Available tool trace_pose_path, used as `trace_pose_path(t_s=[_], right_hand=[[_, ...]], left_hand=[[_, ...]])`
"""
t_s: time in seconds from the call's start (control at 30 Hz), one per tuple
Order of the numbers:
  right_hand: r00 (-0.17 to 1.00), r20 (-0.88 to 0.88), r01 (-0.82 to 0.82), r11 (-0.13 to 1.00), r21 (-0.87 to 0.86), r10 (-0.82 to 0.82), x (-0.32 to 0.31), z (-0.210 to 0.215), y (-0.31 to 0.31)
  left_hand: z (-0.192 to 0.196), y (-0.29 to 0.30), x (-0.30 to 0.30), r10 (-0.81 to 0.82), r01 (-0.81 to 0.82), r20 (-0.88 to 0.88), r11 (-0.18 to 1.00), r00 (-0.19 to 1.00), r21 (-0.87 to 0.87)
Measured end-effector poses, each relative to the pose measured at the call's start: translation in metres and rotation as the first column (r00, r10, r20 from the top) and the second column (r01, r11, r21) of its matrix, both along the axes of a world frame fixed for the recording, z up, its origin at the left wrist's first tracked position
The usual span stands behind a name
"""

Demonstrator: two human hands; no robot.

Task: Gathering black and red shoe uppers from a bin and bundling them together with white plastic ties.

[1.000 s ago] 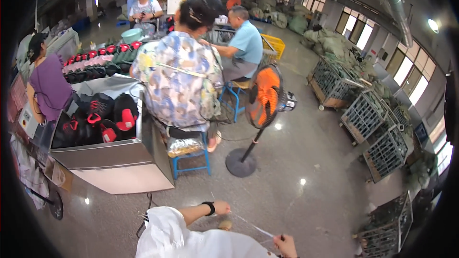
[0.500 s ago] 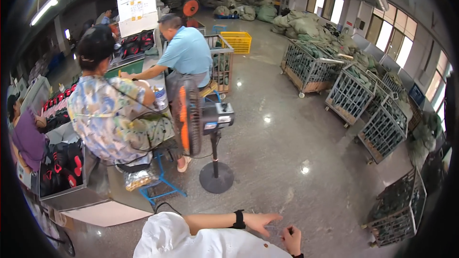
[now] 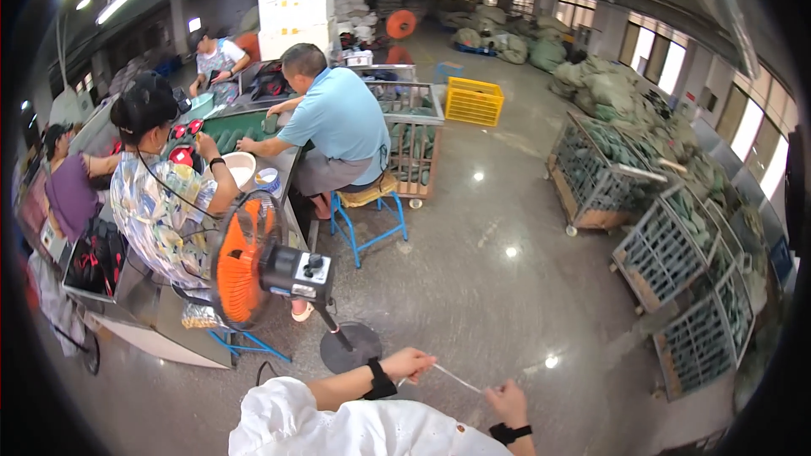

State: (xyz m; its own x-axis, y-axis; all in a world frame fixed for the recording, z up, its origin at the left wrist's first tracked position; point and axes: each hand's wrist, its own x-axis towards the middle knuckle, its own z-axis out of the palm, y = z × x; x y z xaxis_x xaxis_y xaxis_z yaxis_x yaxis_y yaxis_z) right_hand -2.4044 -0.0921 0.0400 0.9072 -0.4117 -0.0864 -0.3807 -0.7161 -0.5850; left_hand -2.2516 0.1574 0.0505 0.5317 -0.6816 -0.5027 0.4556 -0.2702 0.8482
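Note:
A thin white cord (image 3: 457, 377) stretches between my two hands, low in the view above the grey floor. My left hand (image 3: 408, 365) pinches one end, and a short bit of the cord hangs below its fingers. My right hand (image 3: 508, 403) has its fingers closed on the other end, a little lower and to the right. Black bands circle both wrists. Whether the strand is string or a narrow strip cannot be made out.
A floor fan with orange blades (image 3: 242, 263) stands on a round base (image 3: 351, 348) at my left. Beyond it, co-workers sit at a workbench (image 3: 291, 171). A blue stool (image 3: 370, 224), a yellow crate (image 3: 475, 101) and wheeled cages (image 3: 596, 173) line the floor's sides.
My left hand, open before, is now closed on the cord. My hands have moved apart with the cord between them. The view has shifted, bringing more of the workbench into sight.

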Motion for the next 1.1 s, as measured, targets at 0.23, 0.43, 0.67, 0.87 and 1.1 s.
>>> trace_pose_path(t_s=[0.23, 0.43, 0.67, 0.87, 1.1], right_hand=[[0.885, -0.156, -0.42, 0.898, 0.133, 0.438, 0.21, -0.006, -0.054], [0.873, 0.145, -0.456, 0.674, 0.581, 0.466, 0.339, 0.087, -0.129], [0.907, 0.31, -0.15, 0.47, 0.87, -0.284, 0.457, 0.071, -0.258], [0.878, 0.22, -0.098, 0.29, 0.952, -0.425, 0.595, 0.045, -0.348], [0.874, 0.321, -0.476, 0.509, 0.717, 0.365, 0.732, 0.052, -0.386]], left_hand=[[-0.014, -0.079, 0.134, 0.293, -0.601, -0.556, 0.605, 0.778, -0.523], [-0.038, -0.193, 0.254, 0.001, -0.037, 0.628, 0.998, 0.779, 0.044], [0.003, -0.297, 0.358, -0.4, 0.479, 0.319, 0.849, 0.859, -0.225], [-0.001, -0.38, 0.491, -0.115, 0.133, 0.075, 0.942, 0.991, -0.308], [0.017, -0.443, 0.637, 0.045, -0.085, -0.13, 0.945, 0.99, -0.317]])
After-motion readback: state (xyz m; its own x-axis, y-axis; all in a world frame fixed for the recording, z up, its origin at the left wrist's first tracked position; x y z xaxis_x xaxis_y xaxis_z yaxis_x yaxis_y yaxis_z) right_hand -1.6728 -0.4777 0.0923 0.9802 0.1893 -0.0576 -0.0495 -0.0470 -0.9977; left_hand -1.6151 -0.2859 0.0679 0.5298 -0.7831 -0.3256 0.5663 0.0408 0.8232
